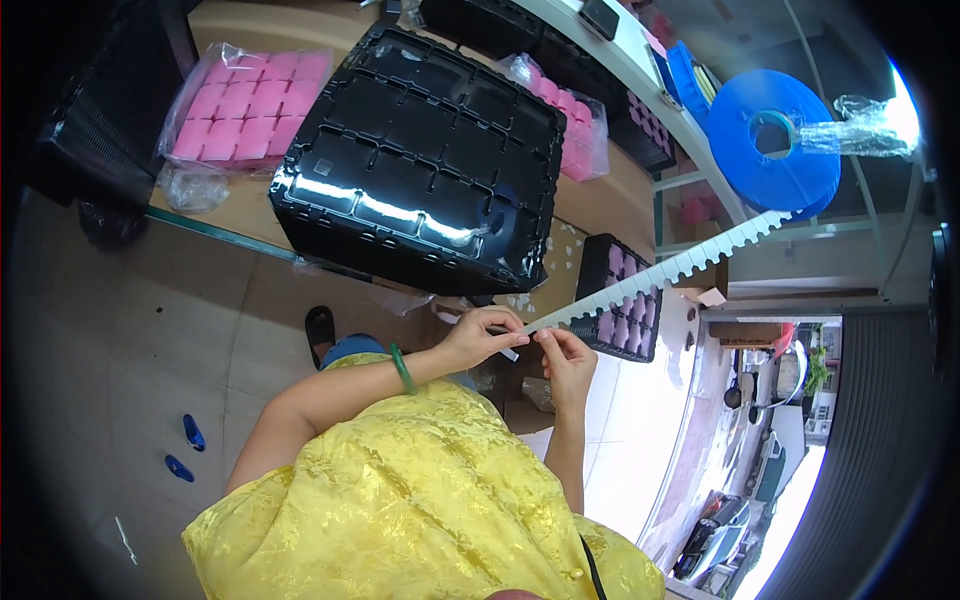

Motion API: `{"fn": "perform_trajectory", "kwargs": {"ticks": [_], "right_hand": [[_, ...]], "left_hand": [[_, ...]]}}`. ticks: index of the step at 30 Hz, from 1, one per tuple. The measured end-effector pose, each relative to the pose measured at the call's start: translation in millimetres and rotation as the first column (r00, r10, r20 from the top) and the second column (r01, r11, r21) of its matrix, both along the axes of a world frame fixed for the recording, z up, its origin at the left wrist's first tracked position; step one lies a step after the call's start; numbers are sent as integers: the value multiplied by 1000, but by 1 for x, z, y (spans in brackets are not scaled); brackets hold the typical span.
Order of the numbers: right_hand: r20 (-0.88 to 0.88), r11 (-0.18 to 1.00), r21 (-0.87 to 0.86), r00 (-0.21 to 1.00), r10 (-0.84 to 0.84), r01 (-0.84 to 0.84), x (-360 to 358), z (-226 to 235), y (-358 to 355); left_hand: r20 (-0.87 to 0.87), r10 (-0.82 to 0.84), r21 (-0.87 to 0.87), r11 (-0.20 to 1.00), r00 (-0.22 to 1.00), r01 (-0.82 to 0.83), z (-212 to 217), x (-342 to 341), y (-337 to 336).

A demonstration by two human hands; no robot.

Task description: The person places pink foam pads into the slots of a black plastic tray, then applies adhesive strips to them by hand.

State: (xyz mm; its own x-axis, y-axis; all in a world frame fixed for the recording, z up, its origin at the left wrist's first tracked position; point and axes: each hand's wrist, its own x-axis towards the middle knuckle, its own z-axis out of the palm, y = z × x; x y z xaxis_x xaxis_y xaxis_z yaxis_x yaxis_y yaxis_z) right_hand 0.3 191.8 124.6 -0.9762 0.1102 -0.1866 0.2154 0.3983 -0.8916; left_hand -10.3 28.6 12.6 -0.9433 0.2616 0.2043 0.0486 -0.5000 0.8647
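Observation:
A long pale strip with notched edges (660, 272) runs from a large blue reel (735, 150) at the upper right down to my hands. My left hand (478, 340), with a green bangle on its wrist, is closed in a pinch at the strip's near end. A small dark piece shows by its fingers, too little visible to name. Just to the right, my right hand (568, 362) pinches the strip's lower edge with thumb and finger. A small white tab (510, 354) hangs beneath the left fingertips.
A stack of black moulded trays (420, 150) stands on the workbench ahead. Bagged pink blocks (250, 105) lie left of it, more pink blocks (572, 130) behind right. A black tray of pink pieces (612, 335) sits beyond my right hand. Blue slippers (193, 432) lie on the floor.

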Motion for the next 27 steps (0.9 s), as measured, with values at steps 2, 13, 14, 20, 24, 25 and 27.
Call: {"fn": "perform_trajectory", "kwargs": {"ticks": [2, 13, 14, 20, 24, 25, 27], "right_hand": [[-15, 999, -22, 999, -46, 45, 2, -2, 2], [-355, 854, 415, 808, 470, -314, -36, 120, -78], [-365, 817, 440, 757, 542, -373, -65, 124, -103], [-388, 510, 773, 353, 851, -377, -245, 93, -268], [-219, 357, 873, 385, 896, -333, -305, 67, -339], [-211, 342, 877, 368, 906, -339, -313, 59, -348], [-46, 203, 925, 438, 898, -320, -328, 47, -361]], "left_hand": [[-84, 168, -115, 977, 982, -177, 5, 2, 3], [140, 162, -110, 983, 977, -147, -12, 2, 8], [111, 138, -148, 982, 984, -121, -15, 2, 10], [13, 140, -88, 986, 990, -138, -17, 11, 14], [26, 82, -180, 981, 996, -76, -10, 8, -11], [26, 79, -175, 982, 997, -74, -8, 7, -15], [40, 94, -176, 981, 995, -86, -7, 2, -26]]}}
